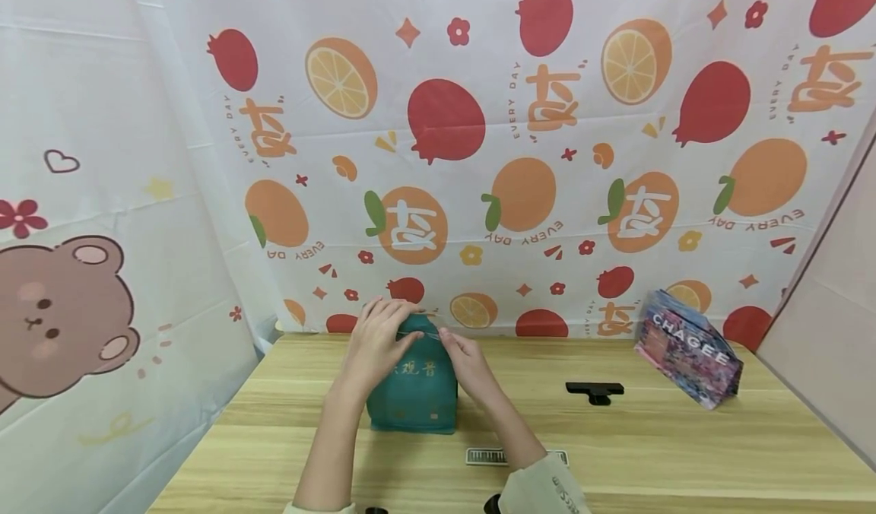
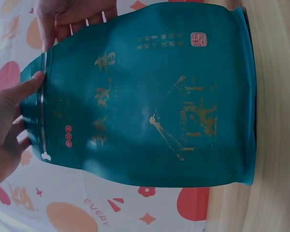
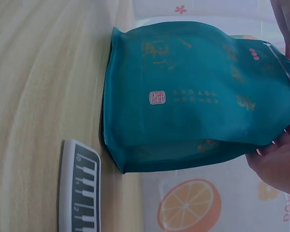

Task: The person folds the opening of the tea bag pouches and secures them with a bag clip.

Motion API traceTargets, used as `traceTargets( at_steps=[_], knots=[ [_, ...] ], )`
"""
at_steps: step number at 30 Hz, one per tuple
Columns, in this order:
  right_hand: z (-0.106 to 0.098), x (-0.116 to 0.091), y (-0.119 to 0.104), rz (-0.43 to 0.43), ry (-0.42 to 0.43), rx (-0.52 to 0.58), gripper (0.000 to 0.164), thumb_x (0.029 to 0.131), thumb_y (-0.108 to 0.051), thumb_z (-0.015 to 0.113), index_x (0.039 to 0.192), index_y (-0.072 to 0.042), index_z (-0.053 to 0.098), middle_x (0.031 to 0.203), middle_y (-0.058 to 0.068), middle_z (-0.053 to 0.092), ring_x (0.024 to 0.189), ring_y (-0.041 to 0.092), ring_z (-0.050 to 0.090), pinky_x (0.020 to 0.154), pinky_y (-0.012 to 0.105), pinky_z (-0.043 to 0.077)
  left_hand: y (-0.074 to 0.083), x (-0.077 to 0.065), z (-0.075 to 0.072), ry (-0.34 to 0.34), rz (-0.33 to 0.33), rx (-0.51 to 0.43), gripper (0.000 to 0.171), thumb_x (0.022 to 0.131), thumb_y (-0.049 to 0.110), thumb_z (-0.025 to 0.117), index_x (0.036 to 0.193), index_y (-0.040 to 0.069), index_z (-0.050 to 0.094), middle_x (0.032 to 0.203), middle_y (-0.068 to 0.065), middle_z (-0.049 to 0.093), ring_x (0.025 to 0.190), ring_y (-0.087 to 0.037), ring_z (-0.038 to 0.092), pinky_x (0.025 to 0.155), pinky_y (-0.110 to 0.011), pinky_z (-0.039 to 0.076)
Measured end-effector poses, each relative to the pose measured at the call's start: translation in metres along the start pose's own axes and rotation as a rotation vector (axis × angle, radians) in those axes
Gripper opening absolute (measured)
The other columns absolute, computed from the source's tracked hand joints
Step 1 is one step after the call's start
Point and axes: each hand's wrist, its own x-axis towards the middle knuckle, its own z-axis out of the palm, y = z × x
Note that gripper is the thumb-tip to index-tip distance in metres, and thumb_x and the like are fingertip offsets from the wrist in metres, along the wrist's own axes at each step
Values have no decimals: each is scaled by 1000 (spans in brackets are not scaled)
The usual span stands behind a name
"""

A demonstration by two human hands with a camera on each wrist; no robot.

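Pinching bag (image 1: 419, 396) with left hand (image 1: 380, 333) at eleven o'clock and right hand (image 1: 472, 358) at two — apart from clip (image 1: 597, 390) at three.

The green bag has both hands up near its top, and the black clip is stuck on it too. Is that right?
Not quite: the black clip isn't on the green bag. The head view shows it lying on the table. The left hand and right hand are indeed near the bag's top.
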Motion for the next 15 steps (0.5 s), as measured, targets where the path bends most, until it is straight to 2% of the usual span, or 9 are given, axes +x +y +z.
traceTargets(
  at_steps=[5,10,15],
  knots=[
    [1,2,3,21,5,61,42,102,-22,35,112,9,60,101,20,64,98,30,57,87,45,43,-1,0,-1,-11,-2,-33,29,77,10,75,104,11,66,102,-4,63,102,-23,55,102,-44,26],
    [2,2,7,26,6,76,40,101,-22,36,112,8,61,105,19,62,102,30,56,90,45,41,1,-1,0,2,-15,-15,25,77,10,75,101,11,67,98,-4,65,96,-24,55,98,-43,30],
    [1,2,8,12,14,73,38,101,-20,38,112,9,60,116,18,58,112,29,51,94,44,38,3,1,1,31,-29,-12,23,73,8,78,94,8,69,92,-6,66,87,-26,55,93,-45,34]
  ],
)
